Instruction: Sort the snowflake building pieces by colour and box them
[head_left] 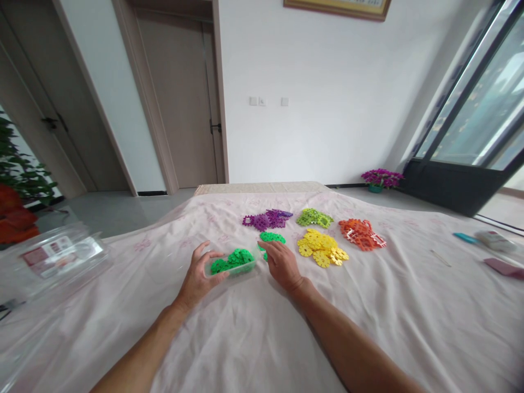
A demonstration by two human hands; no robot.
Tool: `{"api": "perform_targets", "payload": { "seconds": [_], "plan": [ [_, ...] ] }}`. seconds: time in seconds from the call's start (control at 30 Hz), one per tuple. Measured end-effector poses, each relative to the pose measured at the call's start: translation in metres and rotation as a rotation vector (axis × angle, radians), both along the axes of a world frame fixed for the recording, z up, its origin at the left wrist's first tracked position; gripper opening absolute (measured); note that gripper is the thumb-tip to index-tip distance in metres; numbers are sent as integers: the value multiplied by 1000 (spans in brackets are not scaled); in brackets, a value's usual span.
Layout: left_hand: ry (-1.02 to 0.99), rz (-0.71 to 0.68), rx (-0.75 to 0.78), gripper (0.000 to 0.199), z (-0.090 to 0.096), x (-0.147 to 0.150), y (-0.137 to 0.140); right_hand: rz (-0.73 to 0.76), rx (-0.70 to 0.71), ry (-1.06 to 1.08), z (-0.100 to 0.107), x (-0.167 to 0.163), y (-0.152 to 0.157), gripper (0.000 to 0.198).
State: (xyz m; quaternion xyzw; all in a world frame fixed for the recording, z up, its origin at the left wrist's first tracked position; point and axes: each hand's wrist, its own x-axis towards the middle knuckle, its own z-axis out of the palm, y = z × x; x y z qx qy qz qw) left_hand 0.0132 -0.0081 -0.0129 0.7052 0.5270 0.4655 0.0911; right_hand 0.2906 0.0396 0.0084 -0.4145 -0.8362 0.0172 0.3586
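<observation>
My left hand (200, 273) is closed around the left end of a small clear plastic box (237, 271), thumb along the near side and fingers at the far side. Inside the box lies a heap of green snowflake-shaped plastic discs (240, 256). Just right of the box, my right hand (281, 263) is over a smaller group of green discs (272, 237) on the cloth. Its fingers are stretched out toward the left and partly cover these discs; whether they touch any is hidden.
Beyond my hands lie piles of purple pieces (270, 219), lime-green pieces (314, 217), yellow discs (321, 248) and orange-red pieces (362, 234). Clear plastic containers (61, 256) stand at the left. A blue item (465, 238) lies far right on the pale tablecloth (409, 305).
</observation>
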Motion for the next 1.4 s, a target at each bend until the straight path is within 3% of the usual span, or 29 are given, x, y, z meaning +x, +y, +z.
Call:
{"api": "perform_targets", "payload": {
  "seconds": [0.23, 0.43, 0.67, 0.93, 1.07, 1.23, 1.4],
  "plan": [
    [-12, -14, -3, 42, 1, 1, 0, -286, -161, -211, 1, 16, 2, 23],
    [-26, -38, -14, 43, -1, 0, 0, -308, -177, -282, 6, 17, 0, 25],
    [-31, -41, -5, 43, -3, -1, 1, -323, -197, -210, 2, 18, 3, 25],
    [-33, -31, 7, 44, -3, 0, 1, -265, -249, -45, -8, 17, 7, 20],
    [-9, -16, 3, 43, -2, 0, 1, -178, -149, 171, -13, 16, 10, 8],
    [18, 7, 4, 41, 0, 1, 0, -42, 19, 421, -9, 5, 6, 7],
    [25, 19, 8, 40, 2, 2, -1, 156, 110, 273, 6, -8, -11, 17]
  ]
}}
